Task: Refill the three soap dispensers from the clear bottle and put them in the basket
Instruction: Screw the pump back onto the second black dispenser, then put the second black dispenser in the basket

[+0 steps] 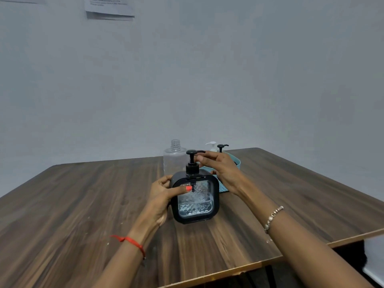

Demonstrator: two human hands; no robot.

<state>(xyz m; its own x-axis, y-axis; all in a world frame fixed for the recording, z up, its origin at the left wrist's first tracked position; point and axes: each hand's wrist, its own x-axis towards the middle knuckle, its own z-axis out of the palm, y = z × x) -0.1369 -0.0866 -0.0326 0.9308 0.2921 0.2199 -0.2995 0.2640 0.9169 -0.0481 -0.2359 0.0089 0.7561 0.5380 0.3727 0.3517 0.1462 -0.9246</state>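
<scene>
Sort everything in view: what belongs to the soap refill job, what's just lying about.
Job: black square dispenser, held by left hand, right hand at its pump; uncapped clear bottle; teal basket with white-pump dispenser and black-pump dispenser inside.
Lying about: paper sheets on the wall; red wrist thread; beaded bracelet.

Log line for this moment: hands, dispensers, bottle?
left hand grips black square dispenser | right hand touches pump spout | clear bottle uncapped behind | white-pump dispenser, black-pump dispenser in teal basket
</scene>
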